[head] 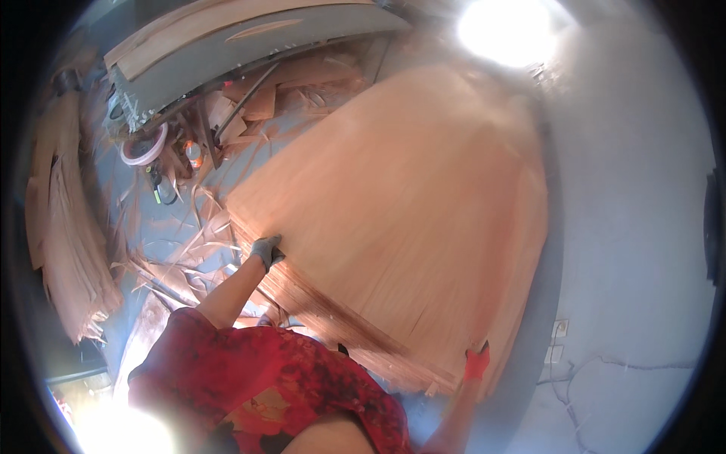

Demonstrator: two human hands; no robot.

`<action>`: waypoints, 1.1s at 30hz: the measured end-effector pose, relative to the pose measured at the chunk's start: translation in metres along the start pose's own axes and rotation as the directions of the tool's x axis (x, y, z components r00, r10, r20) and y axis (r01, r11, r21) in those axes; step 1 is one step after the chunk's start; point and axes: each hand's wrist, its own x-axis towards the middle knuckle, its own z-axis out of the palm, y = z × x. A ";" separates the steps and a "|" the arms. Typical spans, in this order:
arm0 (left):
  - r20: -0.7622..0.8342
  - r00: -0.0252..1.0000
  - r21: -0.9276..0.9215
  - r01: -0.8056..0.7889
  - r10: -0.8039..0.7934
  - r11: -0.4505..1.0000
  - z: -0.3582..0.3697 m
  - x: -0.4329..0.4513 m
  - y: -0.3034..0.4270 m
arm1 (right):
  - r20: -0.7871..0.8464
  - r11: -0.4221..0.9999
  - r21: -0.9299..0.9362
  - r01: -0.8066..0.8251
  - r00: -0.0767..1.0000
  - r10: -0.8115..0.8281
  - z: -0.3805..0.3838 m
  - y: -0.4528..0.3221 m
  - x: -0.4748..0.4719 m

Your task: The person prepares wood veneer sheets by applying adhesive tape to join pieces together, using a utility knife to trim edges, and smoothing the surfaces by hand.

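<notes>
A tall stack of thin wood veneer sheets lies before me, its layered edge facing me. My left hand, in a grey glove, grips the near left edge of the top sheet. At the near right corner my right hand, in a red glove with a dark part at the fingertips, holds the edge of the same sheet. The sheet bends in a shallow ridge running away from my right hand. The undersides of both hands' grips are hidden. A short split shows in the sheet near its front edge.
Torn veneer strips litter the floor at left, beside a pile of long veneer pieces. A grey table carrying veneer stands at the back. Near its legs are a round basin and a bottle. A wall with sockets rises at right.
</notes>
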 end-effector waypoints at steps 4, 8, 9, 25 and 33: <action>-0.062 0.995 -0.087 -0.088 0.083 0.992 -0.015 -0.011 0.015 | 0.005 0.999 -0.047 0.023 1.000 -0.022 0.047 -0.017 -0.010; 0.037 0.998 -0.226 -0.047 0.057 0.973 0.021 -0.046 0.008 | -0.014 0.998 -0.006 -0.059 0.998 0.059 0.022 -0.014 -0.027; 0.143 0.987 -0.233 -0.044 0.079 0.972 -0.007 -0.029 0.008 | 0.039 0.991 0.097 -0.089 0.996 0.085 0.035 -0.018 -0.022; -0.016 0.931 0.484 -0.311 0.364 0.818 -0.009 0.030 -0.035 | 0.213 0.997 0.024 -0.078 0.975 0.071 0.031 -0.004 -0.003; -0.103 0.984 0.121 -0.130 0.142 0.984 0.009 -0.030 -0.011 | 0.295 0.983 0.183 0.012 0.953 -0.067 0.043 0.009 -0.010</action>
